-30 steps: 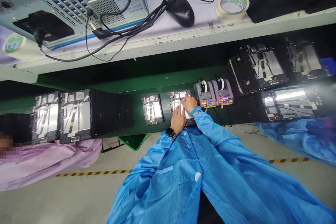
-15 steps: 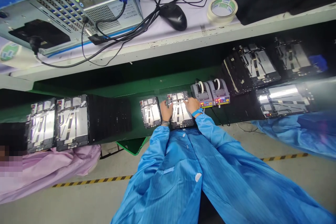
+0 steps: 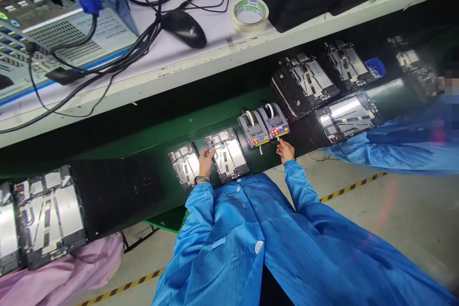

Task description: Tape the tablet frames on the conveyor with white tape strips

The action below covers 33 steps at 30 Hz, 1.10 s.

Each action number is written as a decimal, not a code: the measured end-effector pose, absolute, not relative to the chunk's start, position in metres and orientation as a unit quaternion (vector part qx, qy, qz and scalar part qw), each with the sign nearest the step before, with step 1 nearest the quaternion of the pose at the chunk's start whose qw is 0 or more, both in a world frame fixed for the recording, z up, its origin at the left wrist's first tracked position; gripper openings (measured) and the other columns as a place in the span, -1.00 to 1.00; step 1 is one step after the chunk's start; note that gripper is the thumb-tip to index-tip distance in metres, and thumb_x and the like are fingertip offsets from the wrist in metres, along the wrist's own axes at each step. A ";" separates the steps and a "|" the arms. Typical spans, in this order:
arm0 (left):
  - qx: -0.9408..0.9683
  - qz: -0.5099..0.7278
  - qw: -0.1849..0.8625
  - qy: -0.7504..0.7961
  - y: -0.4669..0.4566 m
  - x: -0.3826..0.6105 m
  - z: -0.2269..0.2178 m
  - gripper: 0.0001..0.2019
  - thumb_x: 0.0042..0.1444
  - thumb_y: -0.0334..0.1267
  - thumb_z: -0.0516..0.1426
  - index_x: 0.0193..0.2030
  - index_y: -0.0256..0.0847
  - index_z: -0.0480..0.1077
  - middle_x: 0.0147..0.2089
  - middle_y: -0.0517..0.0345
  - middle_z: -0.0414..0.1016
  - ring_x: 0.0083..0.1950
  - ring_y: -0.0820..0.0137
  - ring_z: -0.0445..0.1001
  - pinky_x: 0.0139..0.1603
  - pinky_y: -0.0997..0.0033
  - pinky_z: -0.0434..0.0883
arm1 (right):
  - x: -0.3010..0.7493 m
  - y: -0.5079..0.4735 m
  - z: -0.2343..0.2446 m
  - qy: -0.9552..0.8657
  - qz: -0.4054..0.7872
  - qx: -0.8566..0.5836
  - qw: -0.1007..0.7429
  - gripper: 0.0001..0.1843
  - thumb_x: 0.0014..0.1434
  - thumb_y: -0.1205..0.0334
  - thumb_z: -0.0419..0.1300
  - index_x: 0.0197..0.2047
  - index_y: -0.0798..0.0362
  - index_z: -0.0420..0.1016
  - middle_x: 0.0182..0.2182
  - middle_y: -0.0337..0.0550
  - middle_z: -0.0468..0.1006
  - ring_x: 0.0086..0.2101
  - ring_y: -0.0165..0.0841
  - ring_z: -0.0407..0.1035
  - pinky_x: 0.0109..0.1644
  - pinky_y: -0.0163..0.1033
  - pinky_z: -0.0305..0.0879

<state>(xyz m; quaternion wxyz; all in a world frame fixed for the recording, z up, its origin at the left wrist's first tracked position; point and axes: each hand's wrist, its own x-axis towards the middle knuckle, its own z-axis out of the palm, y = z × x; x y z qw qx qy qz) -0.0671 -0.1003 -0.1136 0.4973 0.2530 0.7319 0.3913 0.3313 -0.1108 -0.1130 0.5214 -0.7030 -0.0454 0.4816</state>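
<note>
A flat electronic unit (image 3: 231, 155), with a silver panel, dark flat cables and black edges, lies on the dark green bench in front of me. My left hand (image 3: 205, 162) grips its left edge, fingers curled. Just left of that hand lies a similar unit (image 3: 185, 167). My right hand (image 3: 286, 150) is off to the right, its fingertips pinched on a short strip of white tape (image 3: 278, 139) at the front of the right-hand tape dispenser (image 3: 274, 122). Another strip sticks out of the left-hand tape dispenser (image 3: 254, 129).
Similar units (image 3: 48, 215) lie at the far left, and more units (image 3: 310, 79) at the right, some stacked. A shelf edge (image 3: 172, 69) runs above the bench, carrying a computer, a mouse (image 3: 184, 28), cables and a tape roll (image 3: 250, 14). Co-workers' sleeves show on both sides.
My right hand has left the unit's right edge and moved right to the tape dispenser, taking hold of the tape strip. My left hand stays at the unit. The view has turned right.
</note>
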 end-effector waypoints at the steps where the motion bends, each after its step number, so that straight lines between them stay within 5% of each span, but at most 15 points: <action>1: 0.255 0.388 0.500 0.731 -0.101 -0.068 -0.114 -0.55 0.05 0.01 0.36 0.00 -0.18 0.47 -0.10 0.09 0.47 -0.03 0.32 0.47 0.17 0.22 0.38 | 0.332 -0.106 -0.115 -0.049 0.485 -0.700 0.522 -0.55 -0.05 -0.04 0.51 -0.31 0.05 0.41 -0.60 -0.36 0.46 -0.65 -0.51 0.29 -0.62 -0.41 0.23; 9: 0.265 0.391 0.510 0.719 -0.102 -0.068 -0.110 -0.56 0.04 0.02 0.36 -0.04 -0.20 0.46 -0.12 0.12 0.47 -0.07 0.36 0.47 0.15 0.28 0.38 | 0.321 -0.110 -0.126 -0.063 0.415 -0.737 0.529 -0.68 0.09 0.07 0.41 -0.31 0.05 0.38 -0.65 -0.46 0.36 -0.71 -0.55 0.20 -0.68 -0.47 0.15; 15: 0.264 0.374 0.499 0.736 -0.099 -0.060 -0.087 -0.59 0.05 0.00 0.36 -0.08 -0.20 0.47 -0.18 0.14 0.48 -0.08 0.35 0.48 0.11 0.28 0.41 | 0.323 -0.114 -0.124 -0.001 0.391 -0.725 0.567 -0.67 0.15 0.14 0.34 -0.16 -0.01 0.27 -0.43 -0.34 0.56 -0.50 -0.42 0.49 -0.50 -0.37 0.44; 20: 0.264 0.365 0.492 0.745 -0.098 -0.053 -0.067 -0.56 0.02 0.03 0.37 -0.07 -0.19 0.47 -0.21 0.16 0.46 -0.07 0.34 0.48 0.10 0.26 0.42 | 0.322 -0.098 -0.120 0.035 0.397 -0.710 0.581 -0.62 0.07 0.25 0.37 -0.16 -0.02 0.24 -0.40 -0.36 0.53 -0.41 -0.42 0.53 -0.38 -0.33 0.52; 33: 0.278 0.353 0.498 0.742 -0.095 -0.059 -0.073 -0.63 0.08 -0.04 0.34 -0.08 -0.23 0.46 -0.16 0.08 0.49 -0.10 0.32 0.47 0.09 0.22 0.44 | 0.310 -0.094 -0.119 0.021 0.315 -0.755 0.574 -0.52 -0.03 0.35 0.35 -0.16 -0.05 0.14 -0.41 -0.42 0.45 -0.58 -0.51 0.32 -0.53 -0.40 0.31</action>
